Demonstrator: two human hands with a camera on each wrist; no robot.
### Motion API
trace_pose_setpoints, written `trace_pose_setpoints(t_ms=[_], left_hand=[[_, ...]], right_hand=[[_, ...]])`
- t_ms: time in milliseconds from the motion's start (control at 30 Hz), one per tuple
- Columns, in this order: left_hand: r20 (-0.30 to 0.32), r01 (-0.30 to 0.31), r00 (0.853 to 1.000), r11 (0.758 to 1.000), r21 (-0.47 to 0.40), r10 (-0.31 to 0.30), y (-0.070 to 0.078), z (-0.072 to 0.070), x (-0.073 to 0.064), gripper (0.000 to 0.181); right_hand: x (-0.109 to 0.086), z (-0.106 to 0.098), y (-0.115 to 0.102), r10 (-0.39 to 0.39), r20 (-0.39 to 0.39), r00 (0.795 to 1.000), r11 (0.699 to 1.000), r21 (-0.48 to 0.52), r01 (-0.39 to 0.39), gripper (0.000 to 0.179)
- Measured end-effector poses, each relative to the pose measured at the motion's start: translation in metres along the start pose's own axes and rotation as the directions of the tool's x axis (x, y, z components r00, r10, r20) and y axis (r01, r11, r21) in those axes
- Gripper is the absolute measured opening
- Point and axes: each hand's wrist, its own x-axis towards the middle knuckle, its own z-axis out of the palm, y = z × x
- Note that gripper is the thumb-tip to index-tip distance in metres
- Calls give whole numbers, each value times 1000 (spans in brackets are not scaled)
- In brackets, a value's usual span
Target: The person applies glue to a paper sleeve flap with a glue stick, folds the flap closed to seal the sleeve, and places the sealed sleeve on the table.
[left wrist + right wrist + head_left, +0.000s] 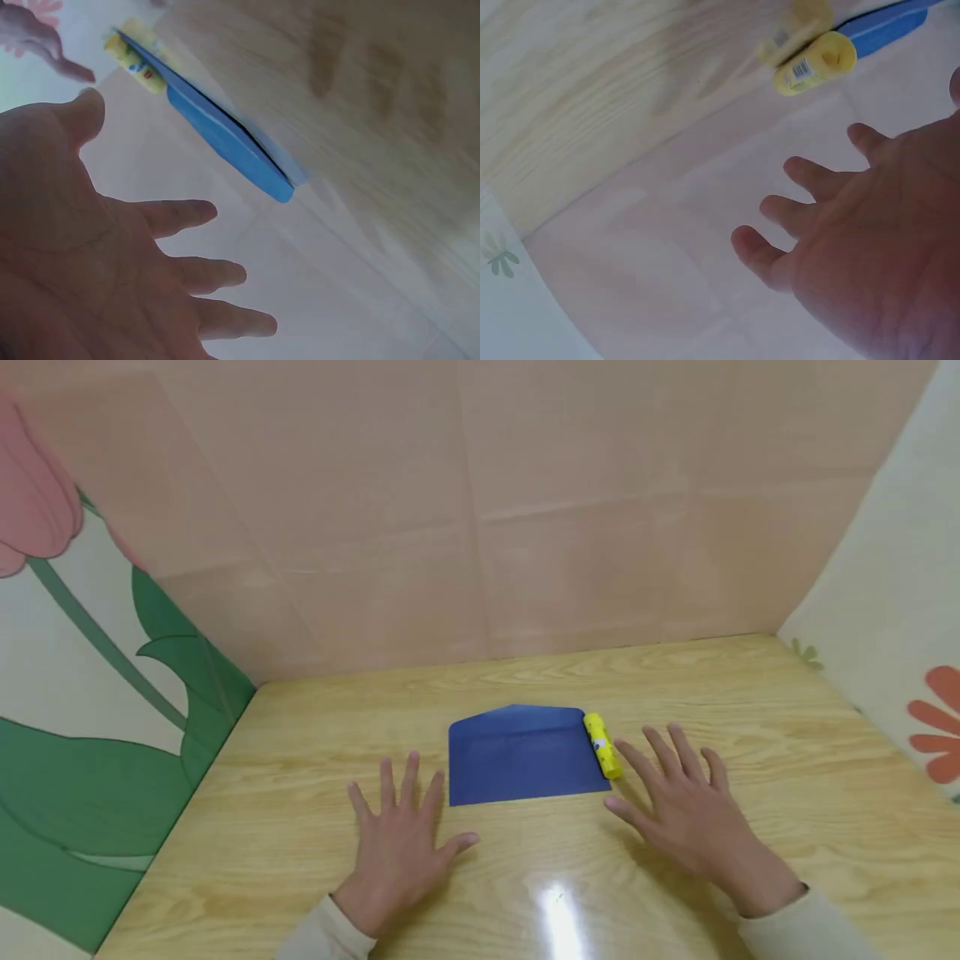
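Note:
A dark blue envelope [525, 764] lies on the wooden table with its flap [517, 717] unfolded toward the back. Along its right edge lies a yellow glue stick [603, 746], capped and on its side; its barcode label shows in the right wrist view. My left hand [401, 852] is spread palm down, left of and nearer than the envelope, holding nothing. On the other side my right hand [686, 814] has its fingers spread too, the index fingertip close beside the glue stick. In the left wrist view the envelope [225, 135] appears nearly edge-on.
A pinkish-beige sheet [465, 527] hangs behind the table [300, 760]. To the left stands a panel with a tulip and green leaves [165, 693]; a pale panel with a red flower [941, 727] borders the right side. Light glares off the tabletop near the front.

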Motion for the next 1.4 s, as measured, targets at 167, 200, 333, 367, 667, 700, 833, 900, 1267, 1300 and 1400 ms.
trace_pose_setpoints(t_ms=[167,200,333,367,667,700,833,900,1267,1300,1400], left_hand=[[-7,-13,1000,1000,8,13,2,1,3,84],[-6,-17,1000,1000,4,17,3,1,3,83],[1,-31,1000,1000,-3,31,4,2,5,79],[1,-33,999,999,-4,33,4,2,4,78],[22,2,1000,1000,2,-2,-9,4,-7,69],[32,11,999,1000,-4,-11,-11,4,-8,68],[64,28,998,998,-52,-24,-14,4,-10,65],[80,26,997,997,-77,-20,-14,4,-10,63],[85,-18,996,990,-142,30,-5,3,3,59],[82,-29,996,990,-140,40,-3,3,5,59],[61,-69,995,989,-130,77,2,2,8,56]], right_hand=[[13,5,-3,-31,-26,999,999,-21,31,64],[16,5,-3,-36,-27,999,999,-30,36,62],[26,10,-5,-48,-13,999,997,-68,47,56],[27,11,-5,-45,-5,999,996,-78,45,55],[43,21,-12,-84,6,996,992,-90,84,40],[45,21,-13,-94,12,996,992,-84,95,38],[49,23,-13,-102,14,995,992,-73,103,29],[49,23,-10,-107,-20,994,991,-79,105,22],[54,16,-1,-153,-74,985,984,-108,144,18],[54,16,-2,-155,-78,985,985,-92,147,20],[57,16,-9,-174,-79,982,985,-24,172,23]])
